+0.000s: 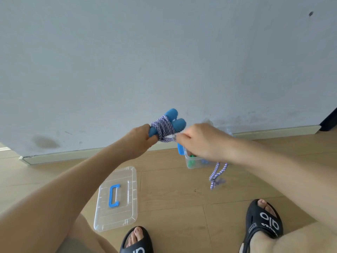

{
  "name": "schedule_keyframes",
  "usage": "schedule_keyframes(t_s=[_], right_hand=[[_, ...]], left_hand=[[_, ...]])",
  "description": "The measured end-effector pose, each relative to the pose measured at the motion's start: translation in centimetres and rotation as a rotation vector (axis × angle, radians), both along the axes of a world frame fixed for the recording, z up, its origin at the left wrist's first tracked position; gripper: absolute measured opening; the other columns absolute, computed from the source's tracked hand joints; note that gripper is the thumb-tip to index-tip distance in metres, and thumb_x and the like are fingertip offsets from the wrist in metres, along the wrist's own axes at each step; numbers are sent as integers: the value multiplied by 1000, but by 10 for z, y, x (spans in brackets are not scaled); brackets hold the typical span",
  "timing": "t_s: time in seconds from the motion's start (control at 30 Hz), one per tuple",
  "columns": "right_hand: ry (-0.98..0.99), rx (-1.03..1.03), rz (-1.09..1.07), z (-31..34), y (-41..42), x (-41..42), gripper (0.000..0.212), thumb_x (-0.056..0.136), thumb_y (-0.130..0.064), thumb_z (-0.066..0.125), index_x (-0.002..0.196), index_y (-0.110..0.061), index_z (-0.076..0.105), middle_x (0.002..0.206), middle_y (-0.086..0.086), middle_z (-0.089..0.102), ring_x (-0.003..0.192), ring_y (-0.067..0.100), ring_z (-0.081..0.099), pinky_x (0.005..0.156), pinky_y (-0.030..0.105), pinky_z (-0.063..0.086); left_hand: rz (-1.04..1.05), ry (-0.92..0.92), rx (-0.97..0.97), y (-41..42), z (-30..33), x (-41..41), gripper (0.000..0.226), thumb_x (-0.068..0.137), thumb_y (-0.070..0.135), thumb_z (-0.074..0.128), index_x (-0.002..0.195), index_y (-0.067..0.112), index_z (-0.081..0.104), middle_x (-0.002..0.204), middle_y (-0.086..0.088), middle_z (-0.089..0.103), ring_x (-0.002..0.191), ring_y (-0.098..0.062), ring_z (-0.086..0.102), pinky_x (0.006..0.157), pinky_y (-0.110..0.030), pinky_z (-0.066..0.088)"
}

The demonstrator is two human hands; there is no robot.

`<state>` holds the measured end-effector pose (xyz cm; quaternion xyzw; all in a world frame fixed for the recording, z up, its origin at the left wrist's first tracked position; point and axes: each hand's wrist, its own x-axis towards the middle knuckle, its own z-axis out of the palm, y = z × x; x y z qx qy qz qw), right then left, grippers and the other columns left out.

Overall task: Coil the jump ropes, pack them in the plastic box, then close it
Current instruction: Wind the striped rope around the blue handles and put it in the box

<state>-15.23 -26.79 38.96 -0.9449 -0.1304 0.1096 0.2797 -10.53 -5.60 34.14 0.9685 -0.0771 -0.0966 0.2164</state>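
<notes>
My left hand grips the two blue handles of a jump rope, held up in front of the wall. Purple-and-white rope is wound in several turns around the handles. My right hand pinches the rope just right of the wraps, and the loose end hangs below my right wrist. The clear plastic box sits on the floor behind my right hand, mostly hidden, with something green and blue inside. Its clear lid with a blue handle lies flat on the floor to the left.
A grey wall with a pale skirting board runs across the back. The floor is light wood planks. My two feet in black slippers stand at the bottom edge, right of the lid.
</notes>
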Motion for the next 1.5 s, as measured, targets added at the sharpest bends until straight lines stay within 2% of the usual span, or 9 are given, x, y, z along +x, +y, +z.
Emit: schedule_keyframes(t_s=[0.17, 0.33, 0.6, 0.73, 0.83, 1.0, 1.1, 1.3, 1.5], right_hand=[[-155, 81, -14, 22, -10, 18, 55, 95, -45, 53, 56, -18, 25, 49, -2, 21, 47, 15, 20, 50, 34, 18], [-290, 0, -29, 26, -18, 39, 61, 92, -55, 56, 55, -15, 27, 49, -1, 22, 49, 18, 22, 51, 34, 19], [26, 25, 93, 3, -21, 47, 62, 94, -59, 51, 56, -17, 24, 56, -1, 17, 53, 15, 19, 53, 32, 17], [93, 77, -145, -19, -43, 40, 22, 102, -26, 50, 81, -27, 52, 83, -7, 55, 77, 7, 60, 61, 21, 33], [233, 200, -148, -26, -42, 30, 32, 101, -24, 51, 70, -27, 41, 70, -9, 45, 55, 5, 45, 49, 15, 38], [126, 103, -134, -34, -22, 22, 61, 101, -48, 32, 50, -18, 45, 51, -2, 57, 59, 26, 59, 63, 31, 44], [3, -21, -61, -18, -23, 7, 61, 101, -49, 34, 53, -14, 42, 46, -4, 53, 51, 16, 50, 56, 28, 40], [-369, 30, 24, 27, -25, 14, 60, 96, -50, 52, 54, -14, 29, 47, 1, 24, 45, 16, 21, 49, 35, 20], [-373, -52, 15, 28, -41, 48, 65, 91, -62, 53, 54, -14, 29, 50, 0, 21, 48, 17, 21, 50, 34, 19]], left_hand=[[-325, -107, 132, -22, 1, -19, 25, 99, 30, 52, 88, 13, 37, 69, 2, 44, 55, -15, 39, 49, -28, 28], [-494, -202, 114, -34, 12, -40, 25, 97, 34, 50, 88, 16, 34, 64, 5, 42, 53, -14, 39, 56, -40, 37], [-668, -293, -35, -41, 27, -66, 26, 95, 30, 55, 84, 20, 33, 63, 7, 41, 60, -21, 34, 52, -25, 31], [-447, -221, -344, -44, 34, -66, 17, 94, 18, 57, 88, 7, 45, 63, -7, 47, 54, -13, 32, 50, -24, 31], [-211, -242, -356, -41, 34, -51, 18, 95, 20, 55, 89, 5, 47, 71, -16, 54, 56, -13, 34, 52, -29, 33], [-4, -107, -269, -31, 18, -24, 22, 96, 30, 49, 81, 14, 48, 70, 2, 55, 58, -13, 45, 53, -24, 38], [-7, -72, -119, -25, 6, -15, 25, 98, 30, 48, 79, 15, 41, 72, -2, 53, 59, -19, 43, 52, -30, 35], [-328, -110, 42, -20, -2, -19, 23, 97, 29, 53, 86, 15, 39, 67, 1, 50, 54, -14, 40, 52, -27, 30], [-624, -388, -21, -42, 16, -44, 26, 92, 41, 45, 84, 19, 34, 60, 9, 36, 53, -18, 33, 48, -24, 28]])
